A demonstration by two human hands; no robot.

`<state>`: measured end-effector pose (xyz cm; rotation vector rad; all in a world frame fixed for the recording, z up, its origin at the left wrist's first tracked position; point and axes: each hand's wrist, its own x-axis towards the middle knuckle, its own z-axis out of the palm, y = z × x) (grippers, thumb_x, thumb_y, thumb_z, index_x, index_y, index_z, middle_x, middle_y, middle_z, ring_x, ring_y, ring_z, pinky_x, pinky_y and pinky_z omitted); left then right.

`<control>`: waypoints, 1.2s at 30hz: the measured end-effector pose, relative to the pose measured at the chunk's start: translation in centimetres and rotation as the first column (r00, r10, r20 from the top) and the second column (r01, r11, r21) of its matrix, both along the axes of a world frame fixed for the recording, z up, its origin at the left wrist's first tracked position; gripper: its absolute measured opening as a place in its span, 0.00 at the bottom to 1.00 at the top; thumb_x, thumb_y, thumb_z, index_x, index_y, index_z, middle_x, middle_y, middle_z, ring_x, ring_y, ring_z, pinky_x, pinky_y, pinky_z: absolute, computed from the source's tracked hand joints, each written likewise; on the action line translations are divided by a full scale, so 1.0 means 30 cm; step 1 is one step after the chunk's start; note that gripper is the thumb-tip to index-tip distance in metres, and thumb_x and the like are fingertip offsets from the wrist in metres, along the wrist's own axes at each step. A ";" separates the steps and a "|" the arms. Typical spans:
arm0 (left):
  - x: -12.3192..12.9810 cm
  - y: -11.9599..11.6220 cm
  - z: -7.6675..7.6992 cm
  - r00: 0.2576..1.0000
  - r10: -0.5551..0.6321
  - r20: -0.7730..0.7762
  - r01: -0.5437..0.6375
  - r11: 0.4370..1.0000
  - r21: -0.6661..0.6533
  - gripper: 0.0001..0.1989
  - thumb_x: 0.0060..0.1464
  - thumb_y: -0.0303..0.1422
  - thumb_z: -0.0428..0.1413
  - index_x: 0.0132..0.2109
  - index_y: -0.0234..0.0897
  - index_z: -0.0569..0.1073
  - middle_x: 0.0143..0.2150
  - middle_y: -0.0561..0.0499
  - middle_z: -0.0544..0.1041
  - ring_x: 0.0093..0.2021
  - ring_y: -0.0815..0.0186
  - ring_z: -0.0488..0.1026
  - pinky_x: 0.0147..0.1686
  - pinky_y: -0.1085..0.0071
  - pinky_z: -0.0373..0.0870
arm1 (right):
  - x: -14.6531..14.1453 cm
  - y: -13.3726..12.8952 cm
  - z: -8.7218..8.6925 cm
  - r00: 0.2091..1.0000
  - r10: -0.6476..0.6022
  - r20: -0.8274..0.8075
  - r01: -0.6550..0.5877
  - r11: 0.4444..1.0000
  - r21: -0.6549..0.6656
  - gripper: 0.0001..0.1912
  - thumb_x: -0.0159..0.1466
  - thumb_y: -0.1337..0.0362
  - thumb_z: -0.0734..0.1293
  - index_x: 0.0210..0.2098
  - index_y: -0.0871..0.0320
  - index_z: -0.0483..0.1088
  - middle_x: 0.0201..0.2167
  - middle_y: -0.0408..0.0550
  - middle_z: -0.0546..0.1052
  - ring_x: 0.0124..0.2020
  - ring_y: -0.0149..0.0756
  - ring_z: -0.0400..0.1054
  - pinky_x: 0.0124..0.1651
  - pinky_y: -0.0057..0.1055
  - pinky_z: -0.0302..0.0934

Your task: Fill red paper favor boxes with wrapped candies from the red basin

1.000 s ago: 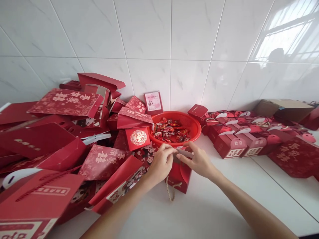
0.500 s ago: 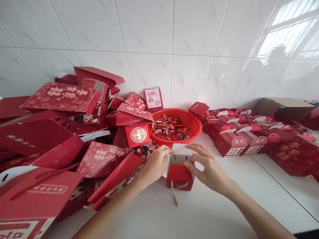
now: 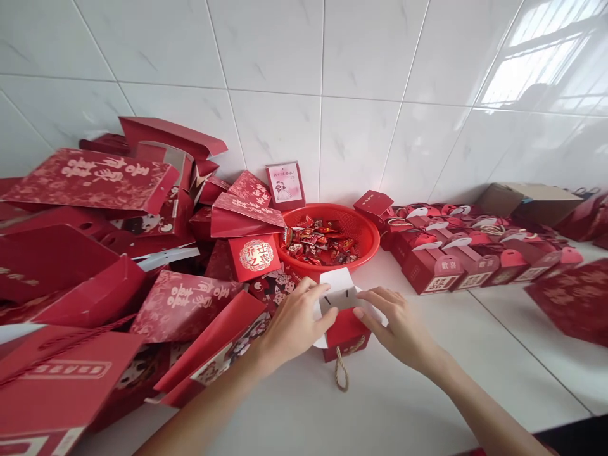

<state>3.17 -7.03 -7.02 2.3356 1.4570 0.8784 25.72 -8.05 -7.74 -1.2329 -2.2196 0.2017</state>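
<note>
Working at a small red gift box [image 3: 346, 329], both bare hands, seen from the head view. Box sits on the white tabletop [image 3: 285, 415], just in front of the red plastic basket [image 3: 369, 237], top open, white inner faces showing, two dark slots in the raised back panel.

Left hand [image 3: 292, 320]: at the box's left side, thumb reaching over the opening, forefinger apart from it near the back panel; other fingers bent, partly hidden. Right hand [image 3: 399, 323]: at the right side, thumb by the red front panel, forefinger apart from it, farther back. Neither hand pressed together; whether either grips card firmly, cannot tell.

Twisted cord handle [image 3: 341, 373] loops down the front of the box onto the tabletop.

Basket holds wrapped sweets [image 3: 320, 244], mostly red. Behind it, a pink-faced box [image 3: 286, 185] stands near the tiled wall [image 3: 275, 50]. To the left, a loose heap of red boxes [image 3: 185, 304], many tilted, some open. To the right, rows of small handled boxes [image 3: 434, 272], upright and close together; a brown carton [image 3: 532, 199] behind, a larger red box [image 3: 577, 301] nearer.
</note>
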 end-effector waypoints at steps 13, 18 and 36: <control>0.029 -0.089 0.050 0.972 0.082 -0.222 -0.099 0.993 -0.067 0.15 0.66 0.38 0.47 0.51 0.37 0.73 0.43 0.42 0.73 0.40 0.53 0.77 0.35 0.63 0.70 | 0.000 -0.010 0.073 0.960 0.158 -0.230 -0.242 0.882 -0.405 0.20 0.73 0.49 0.58 0.49 0.54 0.75 0.48 0.52 0.76 0.44 0.39 0.73 0.45 0.35 0.71; 0.019 -0.093 0.058 0.957 0.147 -0.251 -0.179 0.977 -0.112 0.17 0.69 0.40 0.42 0.50 0.39 0.73 0.41 0.44 0.74 0.39 0.53 0.77 0.34 0.63 0.68 | 0.001 0.003 0.098 0.872 0.155 -0.464 -0.397 0.778 -0.488 0.21 0.73 0.48 0.58 0.45 0.55 0.75 0.42 0.48 0.78 0.43 0.38 0.72 0.48 0.35 0.70; 0.010 -0.128 0.121 0.888 0.100 -0.449 -0.278 0.895 -0.350 0.56 0.49 0.64 0.53 0.72 0.24 0.56 0.74 0.27 0.49 0.73 0.33 0.43 0.66 0.41 0.51 | 0.058 0.054 -0.018 0.928 0.188 -0.322 -0.326 0.828 -0.456 0.11 0.62 0.58 0.72 0.42 0.53 0.73 0.69 0.51 0.62 0.69 0.50 0.57 0.65 0.45 0.59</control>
